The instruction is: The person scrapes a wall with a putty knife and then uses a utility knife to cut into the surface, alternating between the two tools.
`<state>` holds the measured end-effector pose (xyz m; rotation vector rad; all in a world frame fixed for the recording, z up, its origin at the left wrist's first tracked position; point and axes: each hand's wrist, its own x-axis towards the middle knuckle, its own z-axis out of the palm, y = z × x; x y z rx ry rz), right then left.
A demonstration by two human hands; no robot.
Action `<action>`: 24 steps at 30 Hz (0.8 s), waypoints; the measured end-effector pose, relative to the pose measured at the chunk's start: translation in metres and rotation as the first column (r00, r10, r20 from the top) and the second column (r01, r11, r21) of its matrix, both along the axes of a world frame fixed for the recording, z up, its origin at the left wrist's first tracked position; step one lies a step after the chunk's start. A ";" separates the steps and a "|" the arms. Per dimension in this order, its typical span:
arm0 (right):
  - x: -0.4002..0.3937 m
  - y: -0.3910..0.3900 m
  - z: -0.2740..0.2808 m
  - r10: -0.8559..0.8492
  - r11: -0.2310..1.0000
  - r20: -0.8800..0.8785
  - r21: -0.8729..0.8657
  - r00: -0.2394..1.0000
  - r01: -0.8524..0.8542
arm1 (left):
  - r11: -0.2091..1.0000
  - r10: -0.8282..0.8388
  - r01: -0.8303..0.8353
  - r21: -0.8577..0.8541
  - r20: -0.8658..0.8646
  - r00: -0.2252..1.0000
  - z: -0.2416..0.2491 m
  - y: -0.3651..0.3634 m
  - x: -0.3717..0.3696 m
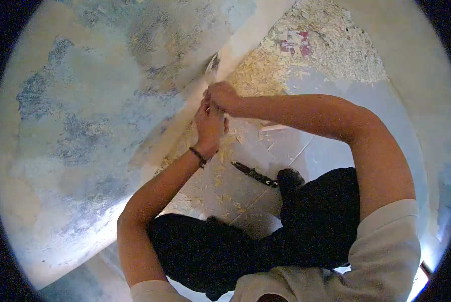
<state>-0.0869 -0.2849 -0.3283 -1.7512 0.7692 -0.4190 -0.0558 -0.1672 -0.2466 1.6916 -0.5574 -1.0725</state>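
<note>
My right hand (224,98) is closed, set just above my left hand (210,126), which is closed too and wears a dark bracelet on its wrist. The two hands meet along the pale lower edge of a patchy blue-green wall (95,116). Beyond the right hand's knuckles pokes a slim tool with a pale, shiny flat end (213,66), close against that edge. Its handle is hidden in my fingers, and I cannot tell how much of it the left hand grips.
Pale flakes and chips (265,70) cover the floor, heaped thickest at the far right. A dark folding knife or multi-tool (255,174) lies on the grey floor (235,189) beside my dark shoe (290,178). My bent knees in black trousers (321,216) are close in front.
</note>
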 end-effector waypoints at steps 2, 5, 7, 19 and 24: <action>-0.015 -0.035 -0.017 -0.057 0.994 0.204 0.107 0.977 0.035 | 0.997 -0.069 0.067 -0.043 -0.034 0.997 -0.006 -0.030 -0.004; -0.029 -0.072 -0.019 0.029 0.976 0.124 -0.220 0.992 -0.001 | 0.989 -0.104 0.098 -0.112 -0.053 0.993 -0.016 -0.072 -0.010; -0.034 -0.074 0.008 -0.131 0.988 -0.022 0.074 0.991 0.132 | 0.995 -0.088 0.085 -0.056 -0.054 0.995 -0.008 -0.077 -0.016; -0.030 -0.039 -0.029 0.027 0.868 -0.086 0.496 0.996 0.019 | 0.841 -0.530 0.509 0.186 0.087 0.844 0.000 -0.019 0.022; -0.042 -0.026 -0.003 0.491 0.519 -0.307 -0.648 0.815 -0.557 | 0.590 -0.801 0.611 0.528 0.289 0.524 -0.024 -0.014 0.053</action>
